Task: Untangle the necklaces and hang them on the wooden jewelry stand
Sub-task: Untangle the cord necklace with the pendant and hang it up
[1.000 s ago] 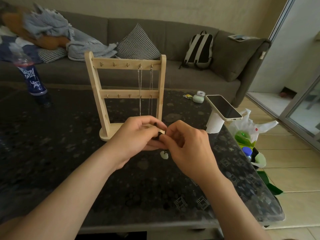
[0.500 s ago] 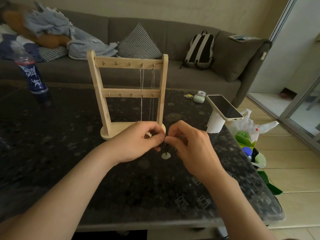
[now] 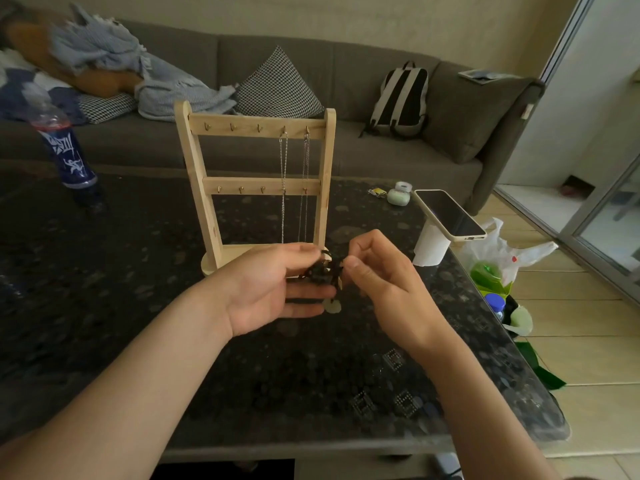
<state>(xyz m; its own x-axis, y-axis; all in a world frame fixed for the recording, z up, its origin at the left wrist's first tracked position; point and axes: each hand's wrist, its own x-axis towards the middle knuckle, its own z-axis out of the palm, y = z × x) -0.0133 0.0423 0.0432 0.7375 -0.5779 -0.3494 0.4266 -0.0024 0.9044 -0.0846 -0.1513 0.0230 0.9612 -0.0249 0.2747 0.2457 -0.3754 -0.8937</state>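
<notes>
A long grey fabric sofa (image 3: 346, 71) runs across the back of the room, carrying a heap of blue-and-white striped cloth (image 3: 162, 88), a black-and-white houndstooth cushion (image 3: 278, 86) and a grey-and-black backpack (image 3: 401, 98) that leans upright against the backrest. In front of it stands a dark speckled stone table (image 3: 104, 306).

The pale wooden jewelry stand (image 3: 258, 126) stands upright on the table near the middle, with two rails of small hooks and a rounded base. Far left on the table is a clear plastic bottle with a blue label (image 3: 65, 147), blurred. To the right, a phone in a pale case (image 3: 448, 213) rests tilted on a white paper roll (image 3: 429, 247), and a white plastic bag (image 3: 509, 251) sits beyond the table's right edge. A small pale green case (image 3: 398, 197) lies behind the phone.

Both hands meet just in front of the stand's base. The left hand (image 3: 266, 289) is turned palm-up, its lower fingers lying nearly straight beneath the tangled black cord necklace (image 3: 320, 270), while its thumb closes down onto the tangle from above. The right hand (image 3: 388, 285) pinches a strand of the same cord between thumb and forefinger, its other fingers curled — the knot sits between the two hands, above the table. A small pale pendant (image 3: 333, 306) hangs below the tangle, beside the left fingertips.

Two thin silver chains (image 3: 283, 188) hang from the two rightmost hooks of the stand's top rail, falling straight past the lower rail.
</notes>
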